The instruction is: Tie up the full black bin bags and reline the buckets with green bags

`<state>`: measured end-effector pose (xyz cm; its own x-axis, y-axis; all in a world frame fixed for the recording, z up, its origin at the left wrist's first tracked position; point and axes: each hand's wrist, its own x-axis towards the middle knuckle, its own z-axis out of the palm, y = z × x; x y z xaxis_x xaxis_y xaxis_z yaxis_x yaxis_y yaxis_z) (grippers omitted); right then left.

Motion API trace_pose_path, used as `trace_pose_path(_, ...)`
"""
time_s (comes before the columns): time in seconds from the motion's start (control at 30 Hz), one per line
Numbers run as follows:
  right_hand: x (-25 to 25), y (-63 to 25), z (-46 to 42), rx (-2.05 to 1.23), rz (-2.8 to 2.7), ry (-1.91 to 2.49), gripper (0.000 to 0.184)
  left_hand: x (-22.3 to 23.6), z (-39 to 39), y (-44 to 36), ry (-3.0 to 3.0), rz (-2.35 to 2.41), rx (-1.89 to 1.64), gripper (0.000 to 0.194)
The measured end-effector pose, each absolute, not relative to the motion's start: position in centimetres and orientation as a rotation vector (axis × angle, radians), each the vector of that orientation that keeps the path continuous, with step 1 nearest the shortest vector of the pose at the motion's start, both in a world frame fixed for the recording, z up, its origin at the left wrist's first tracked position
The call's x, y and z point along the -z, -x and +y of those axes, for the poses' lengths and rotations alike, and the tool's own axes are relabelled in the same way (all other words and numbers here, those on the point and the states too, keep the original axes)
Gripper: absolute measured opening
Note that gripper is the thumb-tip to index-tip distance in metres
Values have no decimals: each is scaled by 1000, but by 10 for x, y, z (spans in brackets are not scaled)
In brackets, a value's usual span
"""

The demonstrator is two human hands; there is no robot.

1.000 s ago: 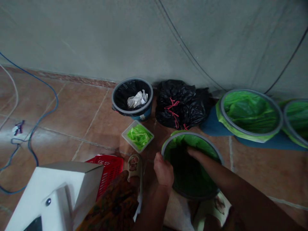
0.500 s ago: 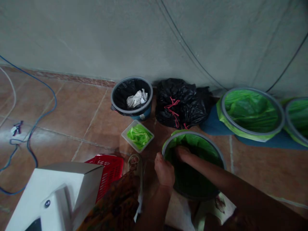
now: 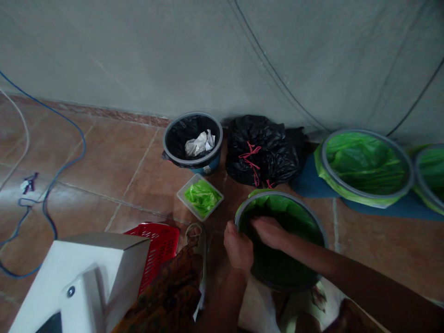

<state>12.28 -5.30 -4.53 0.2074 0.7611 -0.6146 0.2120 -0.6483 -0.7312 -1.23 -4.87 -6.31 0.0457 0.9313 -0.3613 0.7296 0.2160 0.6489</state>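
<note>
A round trash bin (image 3: 324,231) with a grey rim stands in front of me, lined with a green plastic bag (image 3: 294,206). My left hand (image 3: 238,247) is closed around the left side of its rim. Inside the bin, my right hand (image 3: 268,231) reaches toward the left inner wall, close to the liner; its fingertips are lost in shadow, so their grip is unclear. The bottom of the bin is too dark to make out. Just left of the bin is a clear square tub (image 3: 178,194) of folded green plastic bags (image 3: 203,196).
By the wall stand a black-lined bin (image 3: 166,148) with crumpled paper, black tied bags (image 3: 263,148) and two green-lined bins (image 3: 367,196) (image 3: 416,175). A red basket (image 3: 166,240) and a white box (image 3: 86,259) are at lower left. A blue cable (image 3: 83,143) crosses the floor.
My right hand has shifted slightly within the bin, its forearm coming a little lower. My left hand stays on the rim. The view has moved slightly.
</note>
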Motion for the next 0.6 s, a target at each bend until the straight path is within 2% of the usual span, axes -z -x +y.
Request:
trace_pose_path(0.1,20,-137,-40,-1021,-1476,1993,8,63,-48,12,-1569,1715,-352,31)
trace_pose_path(0.13,14,-144,-34,-790,-1680,1976,17,63,-48,12,-1570,1714,-355,30)
trace_pose_path(0.2,11,-161,-20,-583,-1916,1964,28,63,-48,12,-1562,1723,-343,30)
trace_pose_path(0.37,40,-203,1,-725,-2202,2173,13,63,-46,12,-1584,1781,-250,26)
trace_pose_path(0.6,68,-245,-28,-791,-1879,2289,21,63,-44,10,-1609,1815,-164,22)
